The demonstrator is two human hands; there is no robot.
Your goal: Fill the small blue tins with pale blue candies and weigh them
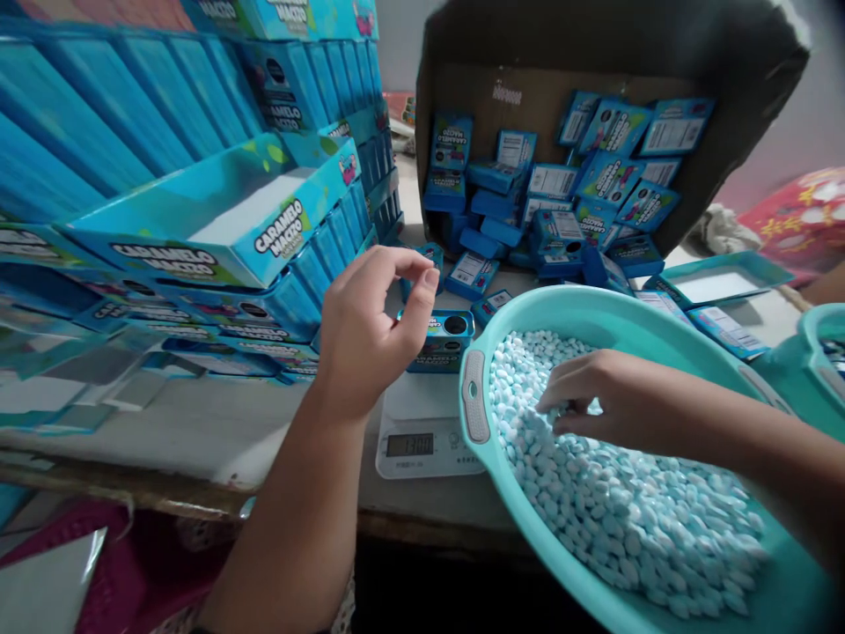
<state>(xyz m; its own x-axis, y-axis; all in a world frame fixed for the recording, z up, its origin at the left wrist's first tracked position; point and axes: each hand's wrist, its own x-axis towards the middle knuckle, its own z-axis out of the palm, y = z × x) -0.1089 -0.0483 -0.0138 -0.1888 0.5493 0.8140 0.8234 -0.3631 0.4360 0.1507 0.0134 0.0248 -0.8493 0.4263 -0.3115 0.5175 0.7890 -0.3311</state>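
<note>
Many sweets (620, 511) lie in the tub (650, 330), and the right hand (600, 392) rests among them with fingers curled narrow — what they grip I cannot tell — while the left hand (366, 326), fingers loosely bent on nothing visible, hangs just beside the box (439, 357) on the scale (429, 445). Small pinches and a left hand clear of the scale should give the truest reading. Stacked trays (244, 238) crowd the left of the table (244, 427), with a brown carton (466, 88) of boxes (611, 180) behind and a pale wall (400, 44) beyond.

From my remote seat I see a greyish wall (400, 44), a pale tabletop (191, 431) with a worn brown edge (165, 499), and deep shadow (455, 590) beneath it under dim light.
</note>
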